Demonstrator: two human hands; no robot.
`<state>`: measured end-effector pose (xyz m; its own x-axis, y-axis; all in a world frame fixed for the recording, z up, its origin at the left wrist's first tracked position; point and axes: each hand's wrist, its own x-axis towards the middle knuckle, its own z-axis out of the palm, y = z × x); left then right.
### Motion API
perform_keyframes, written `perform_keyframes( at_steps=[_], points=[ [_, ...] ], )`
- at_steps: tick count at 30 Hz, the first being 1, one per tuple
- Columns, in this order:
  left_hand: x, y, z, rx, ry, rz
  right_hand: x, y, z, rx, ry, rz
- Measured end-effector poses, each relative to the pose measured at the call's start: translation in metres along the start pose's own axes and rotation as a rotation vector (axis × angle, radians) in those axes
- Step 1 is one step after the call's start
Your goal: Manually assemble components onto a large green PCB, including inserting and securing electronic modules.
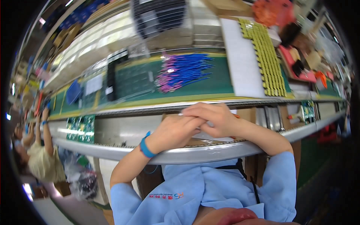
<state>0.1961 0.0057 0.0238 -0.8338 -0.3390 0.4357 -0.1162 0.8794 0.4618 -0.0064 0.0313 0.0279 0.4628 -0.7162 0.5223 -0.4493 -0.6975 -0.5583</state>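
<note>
Just above the metal front rail, my two hands rest one against the other with fingers overlapping. My left hand (pixel 173 132), below a blue wrist strap (pixel 146 146), points right with its fingers curled and partly hidden. Over them lie the bent, closed fingers of my right hand (pixel 214 118). No object shows in either hand. Beyond them on the green bench mat (pixel 221 80) lies a bundle of blue wires (pixel 191 68) with pink ends. To its right, rows of yellow-green parts (pixel 265 60) lie on a white sheet (pixel 240 56).
The curved metal rail (pixel 202 155) crosses in front of me. Green circuit boards (pixel 81 128) stand at its left, another board (pixel 308 111) at its right. Clear plastic trays (pixel 135 80), a blue bin (pixel 73 92) and a red tray (pixel 294 65) sit along the bench. A co-worker (pixel 45 165) reaches in at left.
</note>
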Motion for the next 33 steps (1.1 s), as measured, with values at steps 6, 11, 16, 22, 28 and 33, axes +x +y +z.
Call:
perform_keyframes(
  at_steps=[6, 11, 16, 22, 28, 33],
  points=[
    [0.013, 0.013, -0.022, 0.06, 0.025, -0.057, -0.011, -0.01, -0.039, -0.143, 0.063, -0.02],
    [-0.002, 0.008, -0.051, 0.057, 0.125, -0.198, -0.031, 0.001, -0.092, -0.338, 0.109, 0.118],
    [-0.017, -0.009, -0.059, 0.103, 0.158, -0.248, -0.04, 0.012, -0.131, -0.305, 0.216, 0.361],
    [-0.013, -0.017, -0.053, 0.15, 0.154, -0.288, -0.044, 0.047, -0.165, -0.17, 0.284, 0.529],
    [-0.009, -0.019, -0.053, 0.184, 0.099, -0.336, -0.068, 0.095, -0.274, -0.745, 0.465, 0.714],
    [0.02, -0.027, -0.07, 0.134, 0.184, -0.296, -0.15, 0.168, -0.403, -1.149, 0.453, 0.962]
  ],
)
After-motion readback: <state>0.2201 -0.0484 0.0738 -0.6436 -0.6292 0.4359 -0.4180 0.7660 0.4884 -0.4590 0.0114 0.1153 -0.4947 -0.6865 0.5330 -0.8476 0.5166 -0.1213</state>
